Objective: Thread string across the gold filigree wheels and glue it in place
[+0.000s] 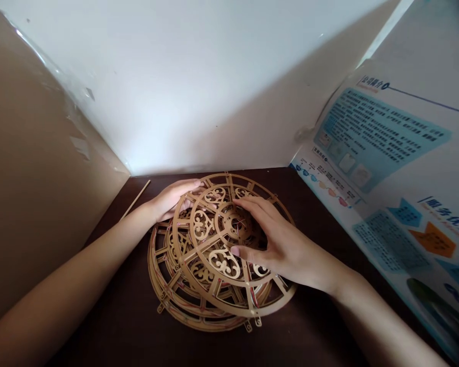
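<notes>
A round gold openwork frame (pixel 185 256), with scroll ornaments, spokes and thin red wires, lies tilted on top of a stack of similar round frames (pixel 164 295). My left hand (pixel 180 198) grips the upper frame at its far left edge, thumb on top and fingers partly hidden beneath. Over the right of its centre rests my right hand (pixel 271 234), thumb and fingers spread apart, seemingly touching the face beside the central ring. Small tabs with holes stick out from the rims at the near side.
The stack stands on a dark brown table (pixel 130 326). A thin wooden stick (pixel 135 200) lies at the back left. White wall panel (pixel 199 86) closes the back, a brown board (pixel 42 153) the left, and a printed poster (pixel 398 168) the right.
</notes>
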